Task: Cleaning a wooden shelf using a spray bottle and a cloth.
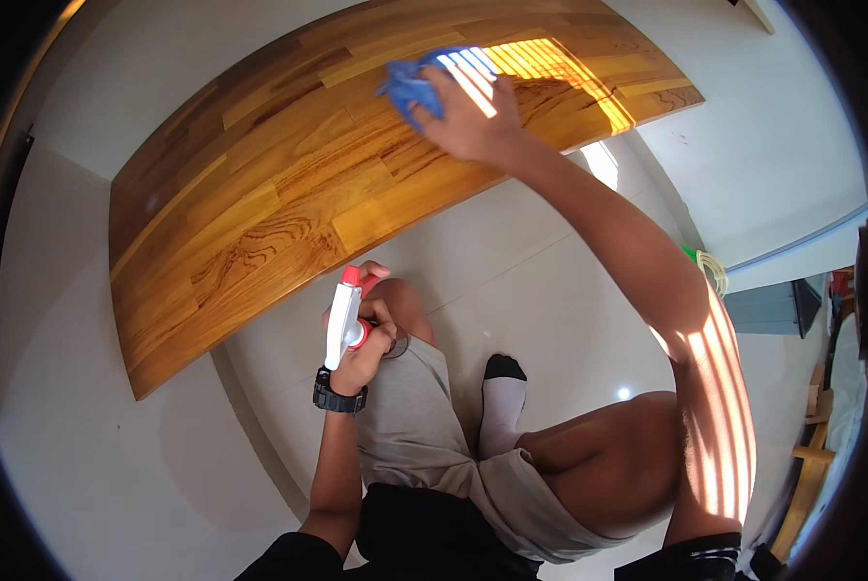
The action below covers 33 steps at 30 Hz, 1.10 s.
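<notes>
A wooden tabletop or shelf (259,189), made of joined strips with a glossy finish, spans the upper part of the view. On its surface, towards the right, my right hand (470,109) presses a crumpled blue cloth (411,87). My left hand (368,341) grips a spray bottle by the neck, below the wood's front edge and above my leg. The bottle's white trigger head (343,319) has a red nozzle and a red collar. Most of the bottle's body is hidden behind my fingers and the head.
White walls (761,131) meet the wood at both ends. Pale floor tiles (470,290) lie beneath, with my socked foot (504,399) on them. At the right are a coiled pale hose or cord (711,272), a grey container (761,309) and a wooden frame (804,501). Striped sunlight falls on the wood.
</notes>
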{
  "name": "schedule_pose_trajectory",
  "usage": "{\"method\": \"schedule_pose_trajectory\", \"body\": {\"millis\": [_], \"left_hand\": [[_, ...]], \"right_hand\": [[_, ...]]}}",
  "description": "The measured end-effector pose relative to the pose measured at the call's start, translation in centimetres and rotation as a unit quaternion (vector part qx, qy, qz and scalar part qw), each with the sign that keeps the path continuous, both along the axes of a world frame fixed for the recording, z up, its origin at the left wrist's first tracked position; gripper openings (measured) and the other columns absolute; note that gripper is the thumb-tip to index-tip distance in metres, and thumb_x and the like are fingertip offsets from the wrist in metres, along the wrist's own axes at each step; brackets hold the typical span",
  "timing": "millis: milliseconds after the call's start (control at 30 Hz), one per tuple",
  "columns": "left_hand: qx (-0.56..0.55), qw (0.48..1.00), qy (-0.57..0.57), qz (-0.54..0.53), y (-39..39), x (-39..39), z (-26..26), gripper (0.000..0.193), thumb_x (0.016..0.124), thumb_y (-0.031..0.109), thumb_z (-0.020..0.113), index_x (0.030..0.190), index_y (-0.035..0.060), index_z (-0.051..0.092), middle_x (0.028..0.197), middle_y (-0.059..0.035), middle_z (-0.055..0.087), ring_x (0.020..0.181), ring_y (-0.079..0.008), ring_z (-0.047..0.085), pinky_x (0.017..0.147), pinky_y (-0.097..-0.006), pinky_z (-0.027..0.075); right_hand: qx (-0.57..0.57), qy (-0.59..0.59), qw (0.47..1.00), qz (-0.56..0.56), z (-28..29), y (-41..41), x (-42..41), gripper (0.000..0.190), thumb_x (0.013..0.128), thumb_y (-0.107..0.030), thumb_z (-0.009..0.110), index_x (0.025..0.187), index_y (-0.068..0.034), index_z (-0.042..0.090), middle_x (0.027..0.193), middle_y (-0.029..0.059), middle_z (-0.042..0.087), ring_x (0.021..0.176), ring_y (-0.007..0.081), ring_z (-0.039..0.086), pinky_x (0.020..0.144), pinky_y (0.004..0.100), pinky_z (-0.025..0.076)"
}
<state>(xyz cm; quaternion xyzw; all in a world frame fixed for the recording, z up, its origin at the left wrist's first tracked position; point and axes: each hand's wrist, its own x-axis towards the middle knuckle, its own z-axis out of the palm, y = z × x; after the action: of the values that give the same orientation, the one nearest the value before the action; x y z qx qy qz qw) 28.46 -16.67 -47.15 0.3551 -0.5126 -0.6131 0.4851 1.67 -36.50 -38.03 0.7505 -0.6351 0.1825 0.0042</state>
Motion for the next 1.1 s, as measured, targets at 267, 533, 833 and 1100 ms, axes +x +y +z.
{"method": "schedule_pose_trajectory", "body": {"millis": [267,533,833,1100], "left_hand": [[-0.027,0.999,0.019,0.017,0.6,0.4,0.5,0.07,0.077,-0.009,0.06,0.147,-0.013,0.05,0.141,-0.0156,0.058,0.065,-0.0086,0.058,0.067,-0.0253,0.052],[-0.033,0.996,0.045,0.062,1.8,0.2,-0.1,0.062,0.08,-0.004,0.063,0.14,-0.0145,0.052,0.109,-0.0127,0.069,0.059,-0.0077,0.054,0.065,-0.0252,0.048],[-0.036,0.998,0.03,0.034,0.6,0.6,1.4,0.067,0.085,-0.004,0.059,0.149,-0.0073,0.043,0.073,-0.0035,0.06,0.057,-0.007,0.051,0.057,-0.0234,0.042],[-0.019,1.0,0.0,0.022,-0.5,0.1,1.4,0.072,0.081,0.001,0.05,0.152,-0.0016,0.038,0.062,-0.0003,0.046,0.05,-0.0093,0.042,0.053,-0.0256,0.042]], "right_hand": [[0.069,0.039,0.992,-0.095,0.2,1.3,3.9,0.062,0.105,-0.049,0.058,0.159,-0.022,0.044,0.159,0.0357,0.045,0.147,0.0674,0.037,0.115,0.0816,0.029],[0.079,-0.052,0.907,0.41,0.9,4.2,16.5,0.05,0.103,-0.045,0.062,0.148,-0.023,0.059,0.17,0.0131,0.046,0.162,0.0454,0.031,0.132,0.0616,0.02],[-0.007,-0.075,0.922,0.38,-1.2,2.6,13.0,0.049,0.103,-0.049,0.062,0.143,-0.022,0.064,0.162,0.0097,0.056,0.157,0.0377,0.041,0.13,0.0552,0.027],[-0.021,-0.002,0.999,0.026,-1.2,-0.3,-1.8,0.05,0.103,-0.051,0.062,0.138,-0.015,0.065,0.121,0.0192,0.076,0.122,0.0422,0.069,0.113,0.0569,0.045]]}}
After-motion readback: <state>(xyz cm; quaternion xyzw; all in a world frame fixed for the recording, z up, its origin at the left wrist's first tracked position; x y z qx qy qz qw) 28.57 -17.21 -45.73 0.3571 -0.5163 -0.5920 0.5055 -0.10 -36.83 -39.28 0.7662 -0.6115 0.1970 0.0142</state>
